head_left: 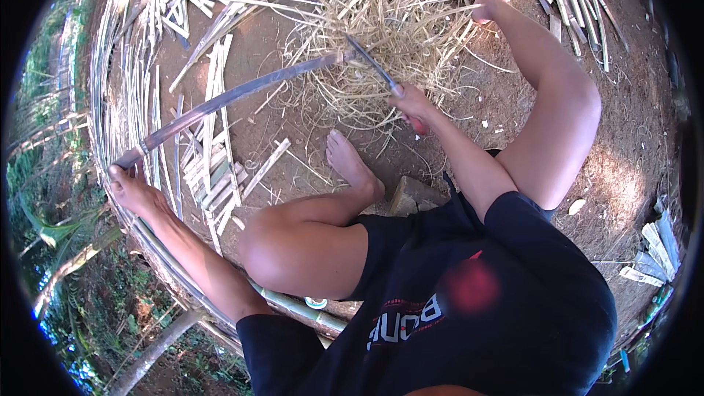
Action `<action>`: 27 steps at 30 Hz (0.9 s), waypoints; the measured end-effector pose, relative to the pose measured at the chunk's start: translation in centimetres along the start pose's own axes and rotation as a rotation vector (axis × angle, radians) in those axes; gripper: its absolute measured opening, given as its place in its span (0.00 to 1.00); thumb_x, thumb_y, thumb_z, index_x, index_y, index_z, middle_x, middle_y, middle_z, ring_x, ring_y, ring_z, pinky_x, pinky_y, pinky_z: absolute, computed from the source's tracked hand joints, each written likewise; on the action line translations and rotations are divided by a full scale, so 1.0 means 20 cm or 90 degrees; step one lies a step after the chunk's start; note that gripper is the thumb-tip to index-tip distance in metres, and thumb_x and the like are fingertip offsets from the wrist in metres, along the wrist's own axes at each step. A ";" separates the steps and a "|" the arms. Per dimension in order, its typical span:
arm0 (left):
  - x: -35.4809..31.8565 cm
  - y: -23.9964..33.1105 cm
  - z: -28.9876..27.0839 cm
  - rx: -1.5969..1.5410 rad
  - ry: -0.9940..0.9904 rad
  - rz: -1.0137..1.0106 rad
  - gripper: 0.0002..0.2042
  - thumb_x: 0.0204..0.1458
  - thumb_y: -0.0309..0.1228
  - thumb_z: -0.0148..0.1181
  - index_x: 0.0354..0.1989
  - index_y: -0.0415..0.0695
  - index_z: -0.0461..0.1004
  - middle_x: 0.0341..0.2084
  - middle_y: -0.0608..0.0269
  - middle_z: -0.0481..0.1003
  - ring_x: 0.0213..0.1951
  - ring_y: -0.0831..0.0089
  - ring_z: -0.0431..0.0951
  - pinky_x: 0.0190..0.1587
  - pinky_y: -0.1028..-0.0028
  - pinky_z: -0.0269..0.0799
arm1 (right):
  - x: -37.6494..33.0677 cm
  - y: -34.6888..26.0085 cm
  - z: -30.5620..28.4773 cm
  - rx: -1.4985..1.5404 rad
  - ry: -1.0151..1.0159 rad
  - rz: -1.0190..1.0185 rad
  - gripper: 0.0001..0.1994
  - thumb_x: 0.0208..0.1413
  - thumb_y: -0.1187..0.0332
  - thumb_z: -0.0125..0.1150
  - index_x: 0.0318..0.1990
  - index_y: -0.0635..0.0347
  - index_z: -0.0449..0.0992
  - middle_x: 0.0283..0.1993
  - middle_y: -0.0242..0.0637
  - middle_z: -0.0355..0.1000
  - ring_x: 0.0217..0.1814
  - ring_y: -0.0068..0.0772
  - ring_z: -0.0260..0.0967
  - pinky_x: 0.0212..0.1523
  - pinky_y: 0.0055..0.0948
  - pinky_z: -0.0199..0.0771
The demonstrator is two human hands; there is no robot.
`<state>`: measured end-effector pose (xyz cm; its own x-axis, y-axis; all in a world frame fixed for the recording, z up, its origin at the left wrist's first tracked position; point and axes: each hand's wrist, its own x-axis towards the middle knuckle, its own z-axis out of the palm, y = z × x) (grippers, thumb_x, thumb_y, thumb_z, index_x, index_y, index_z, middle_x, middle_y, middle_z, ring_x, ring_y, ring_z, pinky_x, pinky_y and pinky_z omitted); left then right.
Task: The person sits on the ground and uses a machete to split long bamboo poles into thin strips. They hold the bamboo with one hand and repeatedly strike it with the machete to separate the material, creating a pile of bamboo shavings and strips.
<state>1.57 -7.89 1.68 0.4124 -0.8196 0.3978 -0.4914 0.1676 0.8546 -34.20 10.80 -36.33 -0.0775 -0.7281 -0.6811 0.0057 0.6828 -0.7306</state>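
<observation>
Seated low on bare earth in a dark shirt [469, 315] and shorts, knees bent, a person works a long bamboo strip [235, 97] with a knife [374, 64]. Fingers of the left hand [132, 189] are curled around the strip's near end, out at the person's far left; the strip runs dark, thin and slightly bowed up to the blade. Closed on the knife's red handle, the right hand [414, 106] sets the blade against the strip's far end, above a heap of pale shavings [381, 22]. Split bamboo slats [213, 169] lie beside the left foot [352, 165].
</observation>
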 end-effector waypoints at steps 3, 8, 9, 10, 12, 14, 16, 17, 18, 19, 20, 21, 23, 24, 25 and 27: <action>-0.03 -0.25 -0.15 0.005 0.077 -0.142 0.12 0.64 0.31 0.44 0.43 0.32 0.68 0.47 0.46 0.69 0.46 0.58 0.76 0.49 0.64 0.83 | -0.06 -0.03 0.07 0.204 -0.012 0.025 0.15 0.58 0.56 0.58 0.37 0.60 0.69 0.19 0.31 0.64 0.15 0.23 0.64 0.15 0.27 0.68; -0.21 -0.63 -0.30 0.052 0.231 -0.328 0.15 0.63 0.29 0.43 0.48 0.25 0.65 0.41 0.37 0.68 0.36 0.59 0.79 0.36 0.73 0.88 | -0.05 0.03 0.06 0.105 0.127 0.106 0.21 0.59 0.49 0.56 0.35 0.62 0.69 0.17 0.31 0.65 0.12 0.24 0.64 0.13 0.28 0.66; -0.23 -0.74 -0.35 0.055 0.267 -0.401 0.16 0.63 0.28 0.44 0.48 0.23 0.63 0.40 0.36 0.68 0.35 0.59 0.79 0.36 0.73 0.88 | -0.08 0.00 0.09 0.146 0.141 0.063 0.24 0.59 0.46 0.54 0.32 0.63 0.69 0.16 0.33 0.66 0.12 0.26 0.65 0.14 0.29 0.68; -0.26 -0.87 -0.39 0.039 0.279 -0.405 0.16 0.63 0.28 0.44 0.46 0.20 0.61 0.39 0.37 0.69 0.32 0.58 0.79 0.33 0.75 0.88 | -0.08 0.01 0.12 0.145 0.137 0.068 0.24 0.59 0.46 0.53 0.31 0.63 0.69 0.17 0.33 0.66 0.12 0.26 0.65 0.14 0.30 0.68; -0.25 -1.13 -0.61 0.020 0.300 -0.472 0.16 0.64 0.30 0.43 0.47 0.25 0.63 0.40 0.41 0.71 0.37 0.56 0.78 0.40 0.68 0.85 | -0.06 0.01 0.19 0.140 0.107 0.064 0.25 0.60 0.45 0.52 0.30 0.63 0.69 0.17 0.33 0.66 0.12 0.27 0.65 0.14 0.30 0.68; -0.31 -1.29 -0.62 0.024 0.318 -0.516 0.15 0.64 0.30 0.43 0.47 0.25 0.63 0.40 0.41 0.71 0.38 0.55 0.78 0.40 0.67 0.84 | -0.05 0.04 0.22 0.139 0.065 0.079 0.26 0.60 0.44 0.52 0.29 0.63 0.69 0.17 0.34 0.66 0.13 0.28 0.66 0.14 0.31 0.69; -0.38 -1.37 -0.62 0.030 0.339 -0.542 0.15 0.64 0.30 0.42 0.47 0.26 0.63 0.40 0.41 0.71 0.38 0.55 0.78 0.41 0.67 0.84 | -0.05 0.05 0.22 0.112 -0.007 0.087 0.26 0.60 0.44 0.51 0.29 0.64 0.69 0.18 0.35 0.66 0.13 0.28 0.66 0.15 0.31 0.70; -0.40 -1.39 -0.62 0.038 0.345 -0.550 0.15 0.64 0.30 0.42 0.47 0.26 0.63 0.40 0.41 0.71 0.38 0.55 0.78 0.41 0.67 0.83 | -0.04 0.06 0.21 0.090 0.020 0.092 0.26 0.60 0.44 0.51 0.29 0.63 0.69 0.18 0.34 0.66 0.14 0.27 0.66 0.15 0.31 0.70; -0.43 -1.40 -0.62 0.044 0.350 -0.555 0.15 0.64 0.30 0.42 0.47 0.26 0.63 0.41 0.41 0.71 0.38 0.55 0.77 0.41 0.67 0.83 | -0.05 0.04 0.19 0.067 0.045 0.096 0.26 0.59 0.44 0.52 0.29 0.63 0.69 0.18 0.34 0.66 0.14 0.27 0.66 0.15 0.31 0.70; -0.45 -1.42 -0.62 0.051 0.357 -0.559 0.15 0.64 0.30 0.42 0.47 0.26 0.63 0.41 0.41 0.71 0.39 0.55 0.77 0.42 0.67 0.83 | -0.06 0.02 0.16 0.044 0.069 0.100 0.26 0.59 0.44 0.52 0.29 0.62 0.69 0.18 0.34 0.66 0.14 0.27 0.66 0.15 0.31 0.70; -0.47 -1.43 -0.62 0.057 0.358 -0.565 0.15 0.64 0.30 0.42 0.48 0.26 0.63 0.41 0.42 0.71 0.39 0.55 0.77 0.42 0.66 0.83 | -0.07 0.01 0.15 0.021 0.094 0.103 0.25 0.59 0.44 0.52 0.29 0.62 0.69 0.17 0.33 0.66 0.14 0.27 0.65 0.16 0.31 0.70; -0.49 -1.44 -0.61 0.066 0.357 -0.569 0.15 0.64 0.30 0.42 0.48 0.27 0.63 0.41 0.42 0.71 0.39 0.55 0.77 0.42 0.66 0.82 | -0.06 0.02 0.18 0.053 0.085 0.114 0.25 0.59 0.44 0.52 0.31 0.62 0.71 0.18 0.34 0.67 0.15 0.28 0.67 0.16 0.31 0.70; -0.54 -1.46 -0.65 0.084 0.364 -0.570 0.15 0.64 0.31 0.42 0.48 0.27 0.63 0.41 0.42 0.71 0.39 0.55 0.77 0.43 0.66 0.82 | -0.05 0.05 0.21 0.025 0.012 0.106 0.26 0.59 0.43 0.52 0.33 0.62 0.70 0.18 0.32 0.66 0.14 0.26 0.66 0.14 0.29 0.69; -0.55 -1.46 -0.64 0.093 0.360 -0.568 0.15 0.64 0.31 0.42 0.48 0.27 0.63 0.41 0.42 0.71 0.40 0.55 0.77 0.43 0.66 0.82 | -0.05 0.04 0.20 0.014 -0.018 0.101 0.27 0.59 0.42 0.52 0.34 0.63 0.70 0.18 0.31 0.65 0.14 0.25 0.66 0.13 0.28 0.68; -0.57 -1.47 -0.64 0.101 0.356 -0.571 0.15 0.64 0.31 0.42 0.48 0.27 0.63 0.41 0.42 0.71 0.40 0.55 0.77 0.43 0.66 0.81 | -0.06 0.03 0.16 -0.051 0.028 0.072 0.27 0.59 0.42 0.52 0.35 0.63 0.70 0.18 0.30 0.64 0.13 0.24 0.65 0.13 0.27 0.69; -0.59 -1.48 -0.62 0.123 0.346 -0.571 0.15 0.65 0.31 0.42 0.48 0.28 0.64 0.42 0.42 0.71 0.40 0.55 0.77 0.44 0.65 0.81 | -0.03 0.01 0.17 -0.011 0.077 0.081 0.27 0.58 0.42 0.52 0.34 0.63 0.71 0.18 0.34 0.67 0.15 0.27 0.67 0.15 0.30 0.71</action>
<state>20.74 3.55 -24.16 0.9475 -0.2372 -0.2142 0.0683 -0.5044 0.8608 -30.77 11.25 -36.27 -0.1969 -0.6240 -0.7562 0.0067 0.7704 -0.6375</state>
